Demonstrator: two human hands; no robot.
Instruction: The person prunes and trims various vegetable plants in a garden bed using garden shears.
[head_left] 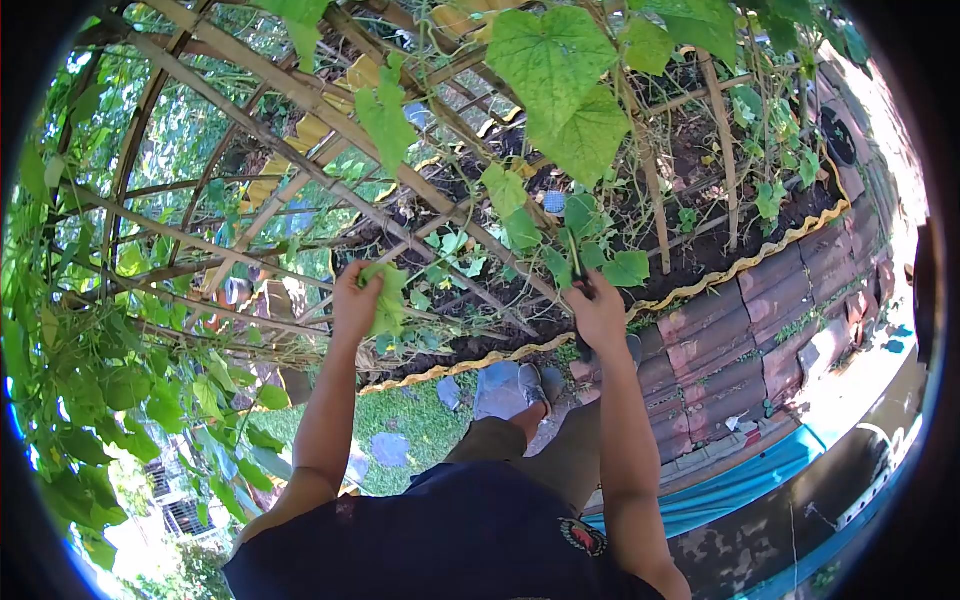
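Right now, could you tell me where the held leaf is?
In the head view, left of centre: the leaf is pinched in the left hand by the trellis, across from the right hand.

The leaf [388,298] pinched in the left hand [355,300] is soft green plant tissue, matt and crinkled. The dark tool [577,265] gripped in the right hand [598,315] looks black and dull; whether it is metal or plastic cannot be told. Above both grips the trellis slats [655,215] are dry bamboo or wood, pale tan, rough and unvarnished. Beyond the right grip the soil [700,240] is dark and crumbly, the edging strip [760,255] yellow, smooth and plastic-looking, and the bricks [720,330] reddish, matt and weathered. Below that grip the tarp [740,485] is blue and faintly glossy
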